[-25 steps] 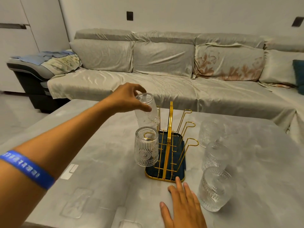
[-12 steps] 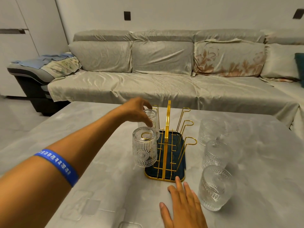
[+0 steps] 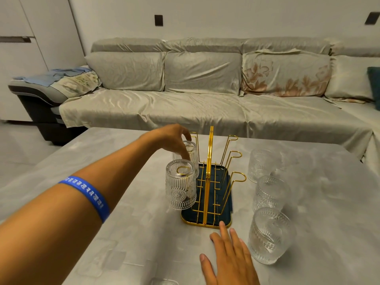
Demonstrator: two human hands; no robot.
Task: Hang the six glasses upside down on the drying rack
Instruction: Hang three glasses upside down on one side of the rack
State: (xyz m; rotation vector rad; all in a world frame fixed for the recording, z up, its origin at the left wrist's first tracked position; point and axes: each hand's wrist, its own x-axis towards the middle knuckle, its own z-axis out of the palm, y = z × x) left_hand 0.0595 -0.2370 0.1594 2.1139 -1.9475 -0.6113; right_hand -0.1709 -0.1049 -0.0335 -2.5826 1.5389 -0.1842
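A gold wire drying rack (image 3: 209,177) on a dark blue tray stands mid-table. One clear ribbed glass (image 3: 180,184) hangs upside down on the near left prong. Behind it a second glass (image 3: 190,154) sits upside down on the middle left prong, with my left hand (image 3: 170,138) gripping its top. The three right prongs are bare. Three more glasses stand upright on the table to the right of the rack: a far one (image 3: 259,165), a middle one (image 3: 271,193) and a near one (image 3: 269,235). My right hand (image 3: 228,256) lies flat on the table, just in front of the tray.
The grey table (image 3: 123,233) ends at its far edge near a long grey sofa (image 3: 201,103). A flat clear object (image 3: 162,281) lies at the bottom edge of the view. White cabinets stand at the far left.
My left hand has lowered the second glass from above the rack down onto the middle left prong. The right hand has stayed flat on the table.
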